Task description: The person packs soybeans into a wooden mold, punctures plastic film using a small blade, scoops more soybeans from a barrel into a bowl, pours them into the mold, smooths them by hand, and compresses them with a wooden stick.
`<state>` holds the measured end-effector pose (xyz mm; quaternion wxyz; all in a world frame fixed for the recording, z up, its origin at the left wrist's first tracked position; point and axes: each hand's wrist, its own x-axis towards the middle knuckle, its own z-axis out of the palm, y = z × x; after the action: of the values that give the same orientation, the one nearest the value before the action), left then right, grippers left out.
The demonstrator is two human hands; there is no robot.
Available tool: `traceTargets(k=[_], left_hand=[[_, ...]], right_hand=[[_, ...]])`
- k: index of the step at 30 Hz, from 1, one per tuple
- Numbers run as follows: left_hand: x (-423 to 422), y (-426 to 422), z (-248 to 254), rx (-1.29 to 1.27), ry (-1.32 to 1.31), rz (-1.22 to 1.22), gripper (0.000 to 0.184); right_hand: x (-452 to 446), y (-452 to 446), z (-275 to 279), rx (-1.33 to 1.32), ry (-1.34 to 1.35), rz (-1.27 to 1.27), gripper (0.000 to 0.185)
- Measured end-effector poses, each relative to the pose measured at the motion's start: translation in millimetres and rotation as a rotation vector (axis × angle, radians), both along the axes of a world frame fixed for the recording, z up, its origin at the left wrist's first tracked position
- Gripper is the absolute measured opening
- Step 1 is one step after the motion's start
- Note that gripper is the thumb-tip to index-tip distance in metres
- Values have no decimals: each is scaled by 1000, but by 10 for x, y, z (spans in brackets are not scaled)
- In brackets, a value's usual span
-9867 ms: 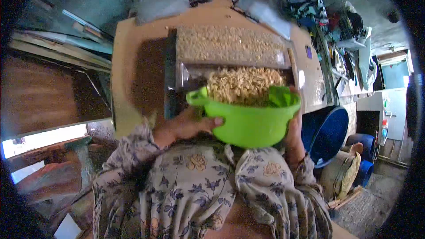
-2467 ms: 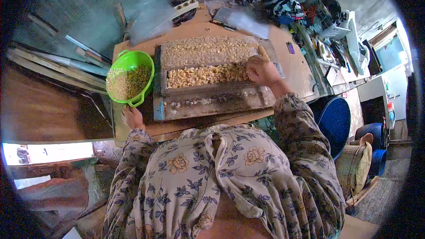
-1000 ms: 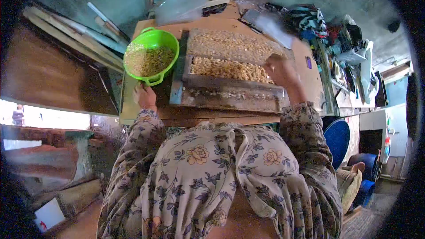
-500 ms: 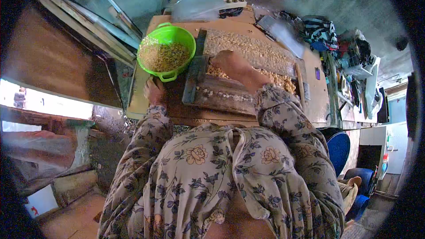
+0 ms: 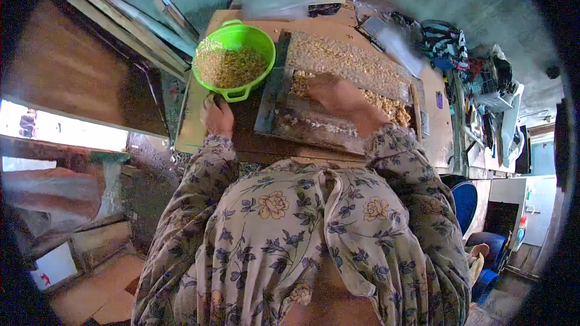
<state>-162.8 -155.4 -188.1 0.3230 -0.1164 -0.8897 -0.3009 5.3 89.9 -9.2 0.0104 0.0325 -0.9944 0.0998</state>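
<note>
One curled left hand (image 5: 217,116) is just nearside of the green bowl (image 5: 254,39) on the worktop (image 5: 320,25), its contact unclear; the blurred right hand (image 5: 331,92) covers kernels (image 5: 389,107) right of the bowl, its opening indistinguishable.

No readable text, label, brand, number or sign. Red mark on white panel (image 5: 55,267), low at far left: cannot be resolved into letters or figures. Small purple rectangular object (image 5: 439,101), right of centre: face too small to read. Red-topped bottle-like container (image 5: 521,232), far right: any print too small. Black-and-white bundle (image 5: 445,42), upper right: blurred pattern, nothing legible.
</note>
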Motion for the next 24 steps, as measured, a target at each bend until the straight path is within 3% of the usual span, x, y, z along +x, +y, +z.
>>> traceTargets(k=[2, 3, 4, 6, 8, 10, 12, 14, 16, 20, 24], left_hand=[[27, -26, 21, 41, 24, -70, 28], [118, -12, 165, 127, -128, -69, 25], [143, -47, 166, 124, -121, -73, 25], [214, -125, 137, 246, -246, -246, 20], [606, -86, 483, 174, -104, -247, 15], [863, -47, 678, 195, -7, -512, 14], [999, 59, 868, 168, 81, -610, 16], [1112, 177, 1065, -56, 46, -733, 20], [1158, 288, 1132, -172, 48, -701, 23], [1234, 403, 1159, -331, -8, -671, 24], [1225, 415, 1174, -401, 7, -731, 26]], right_hand=[[137, 140, 18, -51, -70, -98, 21], [196, 230, -4, 6, -85, -57, 21], [233, 292, -17, 63, -98, -15, 21], [314, 363, 17, 9, -15, -28, 23], [337, 347, -17, -56, 60, -44, 26], [160, 257, -120, -11, 242, 209, 32], [64, 175, -279, 21, 207, 231, 35], [51, 83, -222, 60, 171, 248, 37], [172, 28, 53, 120, -274, 19, 38], [487, 374, -182, 126, -229, -15, 39], [839, 678, -227, 33, 23, -37, 33]])
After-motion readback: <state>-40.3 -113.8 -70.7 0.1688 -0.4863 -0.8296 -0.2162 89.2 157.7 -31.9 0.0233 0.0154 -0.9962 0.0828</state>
